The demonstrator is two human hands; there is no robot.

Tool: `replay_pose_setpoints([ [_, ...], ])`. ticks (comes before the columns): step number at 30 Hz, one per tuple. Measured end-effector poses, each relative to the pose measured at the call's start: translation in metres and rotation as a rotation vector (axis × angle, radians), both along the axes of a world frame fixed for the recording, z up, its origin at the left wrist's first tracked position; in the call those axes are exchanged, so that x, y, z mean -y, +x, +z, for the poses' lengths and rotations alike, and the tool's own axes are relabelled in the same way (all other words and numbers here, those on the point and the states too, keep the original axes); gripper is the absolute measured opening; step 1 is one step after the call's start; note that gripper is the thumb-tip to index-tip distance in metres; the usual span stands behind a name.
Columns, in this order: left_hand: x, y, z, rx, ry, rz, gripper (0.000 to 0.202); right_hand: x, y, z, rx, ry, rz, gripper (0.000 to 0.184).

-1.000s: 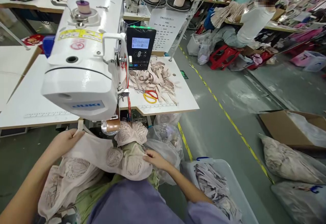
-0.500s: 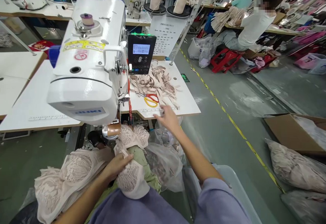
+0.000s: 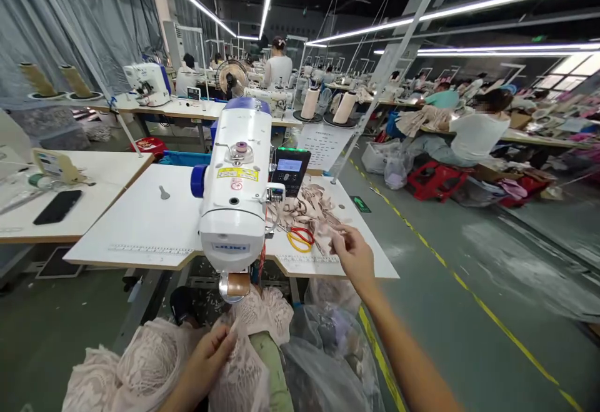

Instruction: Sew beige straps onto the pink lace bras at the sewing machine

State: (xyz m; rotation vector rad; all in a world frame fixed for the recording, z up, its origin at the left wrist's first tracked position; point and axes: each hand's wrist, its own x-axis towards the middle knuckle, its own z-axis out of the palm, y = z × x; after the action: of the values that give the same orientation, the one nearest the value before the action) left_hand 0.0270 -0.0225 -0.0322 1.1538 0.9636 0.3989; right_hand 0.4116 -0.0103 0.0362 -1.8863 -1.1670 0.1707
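Note:
My left hand pinches the edge of a beige lace bra that lies over my lap, below the sewing machine's needle end. Part of that bra reaches up beside the machine's rounded arm. At the right of the white table, my right hand has its thumb and fingers closed on a pale beige strap at the edge of a loose heap of fabric straps. Scissors with red and yellow handles lie just left of it, partly among the straps.
More lace bras are bunched at my left. A clear plastic bag hangs under the table's right side. The control panel stands behind the machine. A phone lies on the left table. A co-worker sits at the right.
My right hand has moved from the table's front edge onto the strap heap and closed on a strap. My left hand keeps its hold on the bra. The view has tilted up.

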Motion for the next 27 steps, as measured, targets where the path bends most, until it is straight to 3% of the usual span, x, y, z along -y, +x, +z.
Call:
replay_pose_setpoints([
  [2,-0.001,-0.003,0.012,-0.047,0.200,-0.008,0.051,0.015,-0.027,0.016,-0.286,0.126,0.131,0.036],
  [5,0.004,-0.009,0.035,0.018,0.513,-0.066,0.038,0.043,-0.081,0.029,-0.626,-0.052,0.509,0.029],
  [7,0.012,-0.012,0.047,0.122,0.739,-0.104,0.026,0.061,-0.120,0.029,-0.709,-0.242,0.779,0.029],
  [9,0.021,-0.013,0.051,0.178,0.884,-0.078,0.010,0.075,-0.156,0.021,-0.604,-0.302,0.890,0.026],
  [10,0.025,-0.012,0.052,0.167,0.886,-0.034,0.008,0.080,-0.171,0.016,-0.533,-0.273,0.892,0.027],
  [12,0.029,-0.007,0.051,0.109,0.733,0.031,0.030,0.084,-0.194,0.003,-0.449,-0.176,0.850,0.027],
  [14,0.029,0.001,0.051,0.060,0.482,-0.080,0.037,0.082,-0.205,-0.009,-0.490,-0.117,0.787,0.016],
  [16,0.025,0.007,0.054,0.034,0.294,-0.296,0.033,0.074,-0.202,-0.018,-0.576,-0.099,0.703,0.015],
  [18,0.021,0.009,0.056,0.031,0.226,-0.466,0.046,0.065,-0.186,-0.025,-0.669,-0.076,0.557,0.028],
  [20,0.016,0.004,0.056,0.037,0.203,-0.549,0.053,0.056,-0.161,-0.030,-0.771,-0.032,0.377,0.037],
  [23,0.010,-0.008,0.049,0.010,0.170,-0.595,0.056,0.043,-0.119,-0.037,-0.957,0.097,0.156,0.042],
  [27,0.000,-0.014,0.039,-0.011,0.102,-0.596,0.060,0.032,-0.091,-0.057,-1.108,0.217,0.055,0.048],
])
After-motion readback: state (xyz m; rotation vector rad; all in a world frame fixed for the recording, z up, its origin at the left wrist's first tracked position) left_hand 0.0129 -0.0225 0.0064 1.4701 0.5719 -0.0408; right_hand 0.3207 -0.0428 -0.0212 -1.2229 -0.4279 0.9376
